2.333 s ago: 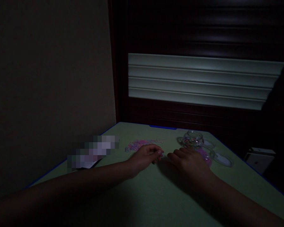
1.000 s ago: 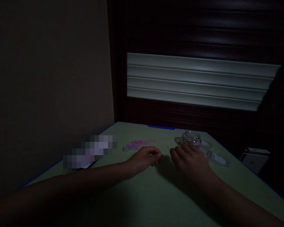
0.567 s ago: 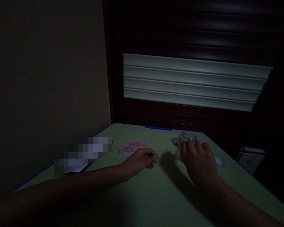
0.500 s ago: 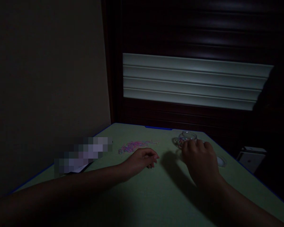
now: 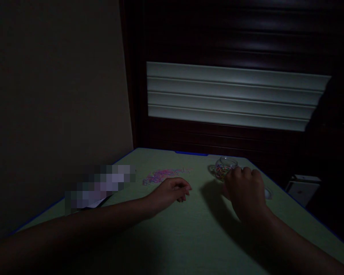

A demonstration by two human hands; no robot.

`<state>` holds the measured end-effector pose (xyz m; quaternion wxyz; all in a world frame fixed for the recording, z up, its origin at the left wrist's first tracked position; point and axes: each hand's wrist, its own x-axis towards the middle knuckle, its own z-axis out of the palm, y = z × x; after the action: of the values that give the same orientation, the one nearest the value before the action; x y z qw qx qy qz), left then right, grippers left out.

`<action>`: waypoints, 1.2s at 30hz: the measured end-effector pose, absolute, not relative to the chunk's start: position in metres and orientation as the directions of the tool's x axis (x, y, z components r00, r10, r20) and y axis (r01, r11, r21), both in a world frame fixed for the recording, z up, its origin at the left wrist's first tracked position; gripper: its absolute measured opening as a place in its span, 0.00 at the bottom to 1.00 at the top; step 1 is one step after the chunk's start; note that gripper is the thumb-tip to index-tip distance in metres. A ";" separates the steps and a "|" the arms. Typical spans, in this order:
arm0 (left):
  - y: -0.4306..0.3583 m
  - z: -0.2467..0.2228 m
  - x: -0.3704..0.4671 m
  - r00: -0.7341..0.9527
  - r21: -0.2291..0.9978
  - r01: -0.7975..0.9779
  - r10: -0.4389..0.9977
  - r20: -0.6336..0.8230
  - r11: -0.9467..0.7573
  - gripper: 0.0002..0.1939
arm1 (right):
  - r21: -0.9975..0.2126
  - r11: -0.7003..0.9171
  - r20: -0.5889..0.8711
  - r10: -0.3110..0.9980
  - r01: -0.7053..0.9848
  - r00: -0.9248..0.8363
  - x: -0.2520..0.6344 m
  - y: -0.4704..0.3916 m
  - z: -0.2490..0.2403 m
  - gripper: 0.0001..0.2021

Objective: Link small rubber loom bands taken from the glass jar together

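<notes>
A small round clear jar (image 5: 226, 168) stands at the far right of the table, with many small multicoloured pieces inside. My right hand (image 5: 245, 193) is just in front of it, knuckles up and fingers bent downward. Its fingertips are mostly hidden, so what they pinch does not show. Left of the jar lies a loose pile of thin pink and purple loops (image 5: 159, 176), like small rubber bands. Near that pile, my left hand (image 5: 172, 192) hovers or rests at the table with fingers curled in and thumb close to them. Anything between those fingers is too dark to make out.
A pale round lid-like disc (image 5: 267, 193) lies partly behind my right hand. A blurred-out flat item (image 5: 100, 187) is at the table's left side. The green table (image 5: 186, 236) has a blue edge, and a white box (image 5: 302, 189) stands beyond its right side.
My right hand has shifted slightly right, away from the jar, so more of the jar and its contents show. The left hand keeps its place and pose.
</notes>
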<state>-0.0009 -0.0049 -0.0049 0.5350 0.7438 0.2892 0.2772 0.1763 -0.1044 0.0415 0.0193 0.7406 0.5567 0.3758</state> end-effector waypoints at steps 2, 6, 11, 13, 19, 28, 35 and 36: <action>-0.006 -0.004 -0.001 0.670 0.958 0.143 0.736 0.092 -0.250 0.12 | 0.447 -0.383 0.525 0.844 0.808 0.110 0.177 -0.104 0.041 0.09; -0.006 -0.004 0.000 0.670 0.958 0.141 0.736 0.094 -0.251 0.12 | 0.449 -0.380 0.501 0.856 0.809 0.124 0.176 -0.104 0.042 0.09; -0.006 -0.003 0.000 0.670 0.956 0.148 0.737 0.091 -0.252 0.13 | 0.451 -0.363 0.492 0.863 0.816 0.112 0.176 -0.105 0.042 0.09; -0.006 -0.003 0.000 0.672 0.955 0.152 0.735 0.089 -0.254 0.13 | 0.454 -0.356 0.499 0.861 0.817 0.098 0.175 -0.107 0.043 0.09; -0.005 -0.003 -0.001 0.674 0.950 0.148 0.731 0.106 -0.274 0.11 | 0.472 -0.281 0.513 0.858 0.836 -0.002 0.171 -0.109 0.045 0.12; 0.000 -0.006 -0.001 0.683 0.873 0.218 0.707 0.184 -0.437 0.11 | 0.430 0.164 0.341 0.881 0.888 -0.328 0.161 -0.100 0.031 0.09; 0.014 -0.005 -0.009 0.684 0.529 0.323 0.580 0.443 -0.785 0.10 | 0.313 0.239 0.301 0.893 0.919 -0.335 0.163 -0.096 0.021 0.08; 0.014 -0.005 -0.009 0.703 0.477 0.331 0.550 0.451 -0.814 0.10 | 0.307 0.240 0.306 0.891 0.921 -0.334 0.164 -0.095 0.021 0.09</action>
<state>-0.0095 0.0137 -0.0051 0.1835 0.9043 0.2435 0.2989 0.1641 -0.0954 0.0212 -0.0338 0.5760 0.7866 0.2199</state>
